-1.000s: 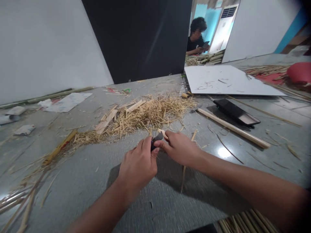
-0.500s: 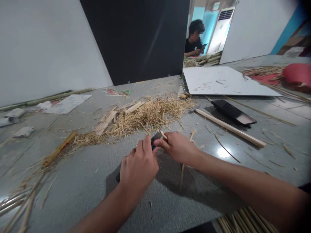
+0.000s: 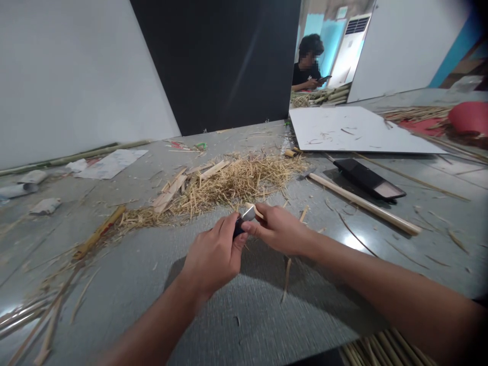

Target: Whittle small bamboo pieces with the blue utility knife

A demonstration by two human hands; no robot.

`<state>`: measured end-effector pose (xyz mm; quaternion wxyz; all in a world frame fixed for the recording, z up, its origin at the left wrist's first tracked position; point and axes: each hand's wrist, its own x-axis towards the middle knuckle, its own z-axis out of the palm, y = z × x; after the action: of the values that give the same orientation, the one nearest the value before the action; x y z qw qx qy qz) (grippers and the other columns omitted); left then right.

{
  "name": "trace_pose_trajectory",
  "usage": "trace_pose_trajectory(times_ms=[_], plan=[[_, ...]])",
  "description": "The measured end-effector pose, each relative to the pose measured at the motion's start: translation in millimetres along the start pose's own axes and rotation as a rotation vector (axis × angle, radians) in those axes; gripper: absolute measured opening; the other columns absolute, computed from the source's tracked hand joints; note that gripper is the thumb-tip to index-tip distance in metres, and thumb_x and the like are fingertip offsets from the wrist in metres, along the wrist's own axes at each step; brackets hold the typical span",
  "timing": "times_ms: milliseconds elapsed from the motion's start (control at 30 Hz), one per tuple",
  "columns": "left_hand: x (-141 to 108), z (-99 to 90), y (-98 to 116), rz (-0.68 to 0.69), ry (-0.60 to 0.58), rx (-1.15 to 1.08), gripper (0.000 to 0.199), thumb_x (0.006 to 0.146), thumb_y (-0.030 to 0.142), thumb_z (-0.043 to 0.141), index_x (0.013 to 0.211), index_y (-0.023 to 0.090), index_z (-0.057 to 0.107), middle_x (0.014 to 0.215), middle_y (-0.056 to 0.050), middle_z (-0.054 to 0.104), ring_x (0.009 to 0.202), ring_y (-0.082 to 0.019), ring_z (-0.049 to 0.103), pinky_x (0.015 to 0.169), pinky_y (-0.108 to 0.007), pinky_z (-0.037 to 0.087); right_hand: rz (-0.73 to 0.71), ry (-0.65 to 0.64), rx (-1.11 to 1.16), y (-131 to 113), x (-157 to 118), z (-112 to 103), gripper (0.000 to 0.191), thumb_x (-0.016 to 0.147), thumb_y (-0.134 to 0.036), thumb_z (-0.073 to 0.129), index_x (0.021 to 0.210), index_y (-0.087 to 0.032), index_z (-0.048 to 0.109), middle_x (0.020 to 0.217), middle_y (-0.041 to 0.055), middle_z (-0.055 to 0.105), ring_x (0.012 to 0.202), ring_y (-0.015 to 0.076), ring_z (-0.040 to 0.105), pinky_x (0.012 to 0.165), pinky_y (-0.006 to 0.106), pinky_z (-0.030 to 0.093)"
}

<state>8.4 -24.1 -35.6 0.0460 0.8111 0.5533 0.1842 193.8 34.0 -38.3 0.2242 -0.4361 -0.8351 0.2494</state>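
Note:
My left hand (image 3: pixel 215 254) is wrapped around the dark handle of a knife (image 3: pixel 248 214), whose short blade points up and to the right and catches the light. Close beside it, my right hand (image 3: pixel 280 229) pinches a pale bamboo strip (image 3: pixel 260 211) against or near the blade; whether the edge touches it is hard to tell. The right thumb lies by the base of the blade. Below the right hand a thin strip (image 3: pixel 286 279) hangs or lies, and its upper end is hidden by the hand. Just beyond both hands spreads a heap of shavings (image 3: pixel 244 180).
A wooden-handled tool (image 3: pixel 362 202) and a black case (image 3: pixel 368 179) lie to the right. Behind them is a white board (image 3: pixel 358 129). A yellow bamboo piece (image 3: pixel 99 234) lies left, bamboo sticks (image 3: pixel 381 351) at lower right. Across the table sits a person (image 3: pixel 308 66) holding a phone.
My left hand has turned and shifted slightly down and left, so the blade now shines and more of the handle shows. My right hand has barely moved.

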Motion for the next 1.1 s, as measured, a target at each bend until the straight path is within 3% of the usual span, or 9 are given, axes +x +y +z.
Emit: trace_pose_trajectory(times_ms=[267, 500, 633, 833, 967, 1100], plan=[[-1, -0.5, 1, 0.06, -0.027, -0.05, 0.037, 0.097, 0.031, 0.036, 0.129, 0.013, 0.044, 0.121, -0.018, 0.063, 0.103, -0.031, 0.065, 0.085, -0.051, 0.054, -0.081, -0.042, 0.226, -1, -5, 3, 0.033, 0.092, -0.052, 0.05, 0.101, -0.02, 0.046, 0.06, -0.0063, 0.047, 0.053, 0.0121, 0.044, 0.05, 0.027, 0.025], [-2, -3.1, -2, 0.097, -0.054, -0.084, 0.033, 0.098, 0.034, 0.034, 0.118, 0.013, 0.05, 0.112, -0.016, 0.065, 0.097, -0.031, 0.066, 0.077, -0.049, 0.054, -0.1, 0.008, 0.339, 0, -3, 4, 0.035, 0.087, -0.052, 0.057, 0.09, -0.021, 0.041, 0.066, -0.0061, 0.043, 0.057, 0.0108, 0.039, 0.051, 0.026, 0.029], [0, -5.1, -3, 0.122, -0.07, -0.098, 0.032, 0.098, 0.035, 0.034, 0.117, 0.015, 0.05, 0.108, -0.013, 0.066, 0.092, -0.029, 0.066, 0.073, -0.045, 0.054, -0.119, -0.022, 0.438, -2, -4, 4, 0.038, 0.088, -0.047, 0.058, 0.109, -0.018, 0.046, 0.066, -0.0066, 0.042, 0.056, 0.0108, 0.04, 0.05, 0.026, 0.03], [-1, -7.9, -4, 0.134, -0.091, -0.074, 0.031, 0.098, 0.036, 0.035, 0.116, 0.015, 0.05, 0.107, -0.012, 0.067, 0.089, -0.03, 0.066, 0.07, -0.044, 0.052, -0.125, 0.024, 0.308, -3, -7, 3, 0.047, 0.088, -0.048, 0.058, 0.121, -0.015, 0.048, 0.061, -0.0074, 0.043, 0.052, 0.0104, 0.04, 0.05, 0.026, 0.029], [-2, -8.6, -5, 0.152, -0.103, -0.11, 0.032, 0.098, 0.035, 0.036, 0.121, 0.016, 0.048, 0.114, -0.013, 0.066, 0.096, -0.029, 0.065, 0.076, -0.043, 0.052, -0.151, 0.035, 0.245, -4, -9, 3, 0.05, 0.09, -0.051, 0.055, 0.123, -0.014, 0.049, 0.059, -0.0072, 0.044, 0.051, 0.0108, 0.041, 0.051, 0.026, 0.028], [-1, -10.5, -3, 0.119, -0.141, -0.1, 0.033, 0.098, 0.036, 0.035, 0.121, 0.016, 0.048, 0.115, -0.013, 0.066, 0.094, -0.028, 0.066, 0.075, -0.042, 0.052, -0.156, 0.056, 0.139, -6, -10, -1, 0.047, 0.089, -0.055, 0.054, 0.112, -0.015, 0.052, 0.061, -0.005, 0.047, 0.054, 0.0119, 0.043, 0.053, 0.027, 0.026]])
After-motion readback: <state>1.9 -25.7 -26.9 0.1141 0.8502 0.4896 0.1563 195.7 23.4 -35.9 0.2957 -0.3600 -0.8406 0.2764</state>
